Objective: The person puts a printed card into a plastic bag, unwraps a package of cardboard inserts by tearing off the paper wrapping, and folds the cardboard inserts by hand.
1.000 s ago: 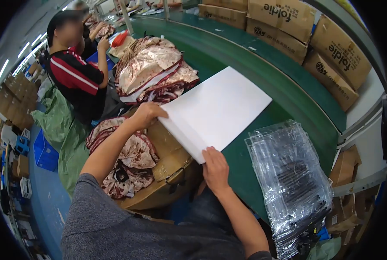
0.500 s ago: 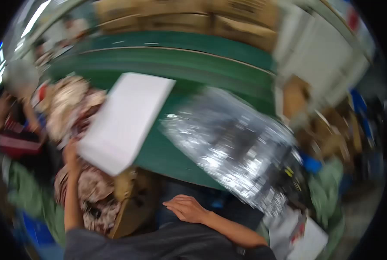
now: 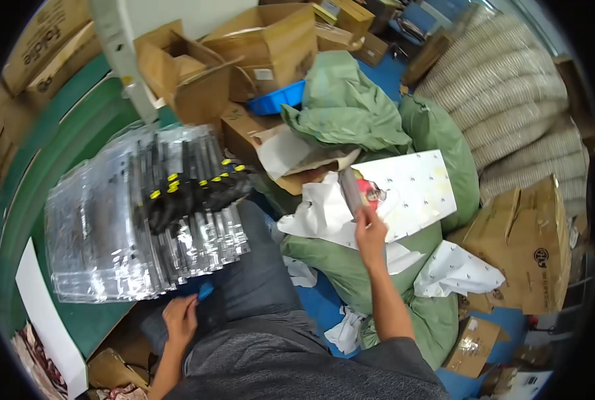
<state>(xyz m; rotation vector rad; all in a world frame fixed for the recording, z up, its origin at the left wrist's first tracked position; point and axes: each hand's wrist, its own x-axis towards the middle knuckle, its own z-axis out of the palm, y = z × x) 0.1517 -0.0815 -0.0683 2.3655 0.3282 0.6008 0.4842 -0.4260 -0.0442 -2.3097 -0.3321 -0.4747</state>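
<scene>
Two changes show. First, the white panel [image 3: 47, 317] is no longer held by either hand; it is left on the green table [image 3: 92, 323], at the left edge of view, well apart from both hands. Second, the view is swung right, and the right hand [image 3: 369, 227] is now extended over the green sacks [image 3: 339, 270].

A thin flat packet [image 3: 351, 189] is gripped by its near end in the right hand, fingers closed. It is held over crumpled white paper [image 3: 319, 215] and just beside a printed white sheet [image 3: 417, 190]; whether the red print there belongs to the packet cannot be told.

The left hand [image 3: 179, 319] is half curled, fingertips near a small blue item [image 3: 205, 291]; whether that is pinched or just passed cannot be told. The clear bags [image 3: 97, 227] are left untouched on the table.

Read as: panel handling is paused, and the packet is the piece being worked now.
</scene>
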